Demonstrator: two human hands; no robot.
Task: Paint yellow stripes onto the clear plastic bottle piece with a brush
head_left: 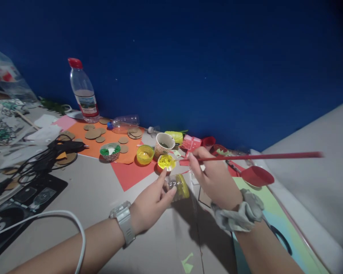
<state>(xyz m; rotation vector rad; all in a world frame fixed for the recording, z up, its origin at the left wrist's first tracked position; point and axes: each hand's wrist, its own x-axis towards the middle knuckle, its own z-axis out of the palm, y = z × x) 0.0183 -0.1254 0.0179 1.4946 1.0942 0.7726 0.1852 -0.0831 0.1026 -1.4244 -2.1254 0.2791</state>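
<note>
My right hand [214, 179] grips a long red-handled paintbrush [257, 156], its tip at a small cup of yellow paint [166, 162]. In my left hand [150, 203] is a clear plastic bottle piece [177, 187] with yellow paint around one end. My left index finger reaches to the near rim of the paint cup. Just behind stands a patterned paper cup [164, 143] with dark liquid in it. To the left sits a yellow-coated plastic cup [145, 155], and beyond it a cup with green paint [110, 152].
Cardboard discs [93, 133] lie on orange paper [82, 131] by an upright water bottle [84, 91]. A clear bottle [125, 124] lies on its side at the blue wall. A black glue gun [71, 145] with tangled cables is at left; a red scoop-shaped piece [257, 176] is at right.
</note>
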